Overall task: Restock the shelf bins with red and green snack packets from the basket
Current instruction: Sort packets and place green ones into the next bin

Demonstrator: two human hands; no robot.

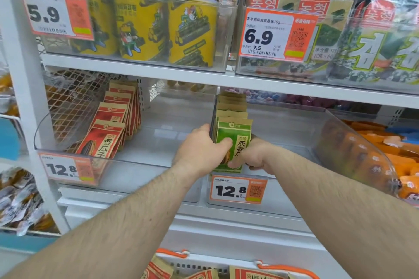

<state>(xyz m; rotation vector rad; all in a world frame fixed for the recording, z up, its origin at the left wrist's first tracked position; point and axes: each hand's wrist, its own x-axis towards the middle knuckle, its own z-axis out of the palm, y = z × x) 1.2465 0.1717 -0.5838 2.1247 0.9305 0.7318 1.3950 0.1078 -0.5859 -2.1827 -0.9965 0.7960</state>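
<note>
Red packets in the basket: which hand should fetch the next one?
Left, probably. Both hands grip the front green packet in its bin, but the left hand is on the side toward the red bin, where the next red packet goes.

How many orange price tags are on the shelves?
4: top left, top right, red-packet bin, green-packet bin. Others may be out of view.
</note>
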